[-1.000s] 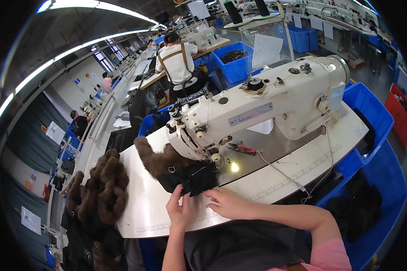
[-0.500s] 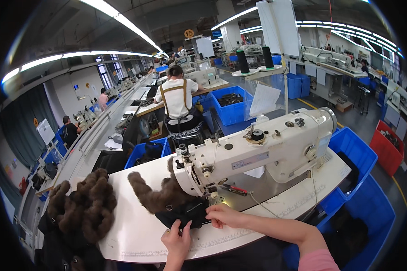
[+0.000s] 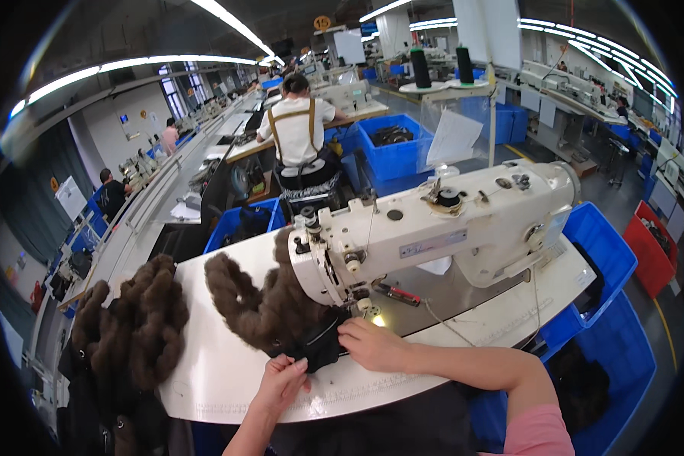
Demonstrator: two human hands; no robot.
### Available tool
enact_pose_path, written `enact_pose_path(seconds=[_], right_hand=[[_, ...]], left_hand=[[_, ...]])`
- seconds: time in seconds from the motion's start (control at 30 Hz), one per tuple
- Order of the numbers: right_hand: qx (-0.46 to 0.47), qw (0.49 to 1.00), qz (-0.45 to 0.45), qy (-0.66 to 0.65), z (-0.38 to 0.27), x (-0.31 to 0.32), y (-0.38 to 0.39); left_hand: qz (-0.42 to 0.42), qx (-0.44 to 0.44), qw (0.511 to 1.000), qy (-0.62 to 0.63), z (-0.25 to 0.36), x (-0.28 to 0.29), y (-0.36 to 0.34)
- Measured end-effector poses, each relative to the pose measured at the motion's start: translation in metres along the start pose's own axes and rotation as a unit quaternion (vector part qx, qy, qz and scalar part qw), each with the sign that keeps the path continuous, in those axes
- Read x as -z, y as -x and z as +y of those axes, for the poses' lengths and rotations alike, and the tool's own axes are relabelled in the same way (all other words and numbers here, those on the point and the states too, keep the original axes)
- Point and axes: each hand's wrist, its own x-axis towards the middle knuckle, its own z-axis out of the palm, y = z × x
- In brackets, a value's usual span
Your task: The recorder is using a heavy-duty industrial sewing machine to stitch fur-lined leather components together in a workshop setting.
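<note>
A black fabric piece [image 3: 317, 347] with brown furry trim [image 3: 254, 310] lies under the head of a white sewing machine [image 3: 433, 235]. At its lower left edge my left hand [image 3: 280, 384] is closed, thumb against fingers, on the fabric. My right hand [image 3: 372, 344] presses curled fingers on the fabric's right edge, close to the lit needle area; what its fingertips grip is partly hidden. A small metal ring shows where the fur meets the fabric. Just behind my right hand, a red-and-black hand tool [image 3: 400, 296] rests on the machine bed.
More black pieces with brown fur [image 3: 133, 327] are heaped at the table's left end. Blue bins [image 3: 604, 258] stand at the right, a red bin [image 3: 650, 251] beyond. Thread cones [image 3: 420, 68] rise behind the machine. A person in a white shirt [image 3: 296, 129] sits ahead.
My left hand has drawn its fingers together at the fabric's lower edge. My right hand lies flatter, nearer the needle. The whole view has shifted slightly.
</note>
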Motion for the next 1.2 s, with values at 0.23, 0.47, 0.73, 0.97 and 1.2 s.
enact_pose_path(seconds=[0.23, 0.47, 0.73, 0.97, 1.2], right_hand=[[0.016, 0.993, -0.094, -0.064, -0.001, 0.012, 0.007], [-0.007, 0.995, -0.076, -0.064, -0.006, 0.012, 0.008], [0.019, 0.981, -0.083, -0.176, 0.017, 0.009, 0.017], [0.028, 0.982, -0.075, -0.171, 0.008, 0.017, 0.02], [-0.046, 0.985, -0.07, -0.153, 0.011, 0.014, 0.012]], left_hand=[[-0.025, -0.006, 0.974, 0.224, 0.001, -0.019, 0.017], [0.02, -0.397, 0.535, -0.746, 0.07, -0.06, 0.047], [-0.263, -0.272, 0.334, -0.863, 0.074, -0.097, -0.045], [-0.238, -0.129, 0.432, -0.86, 0.076, -0.071, -0.047], [-0.148, -0.405, 0.381, -0.818, 0.056, -0.025, -0.045]])
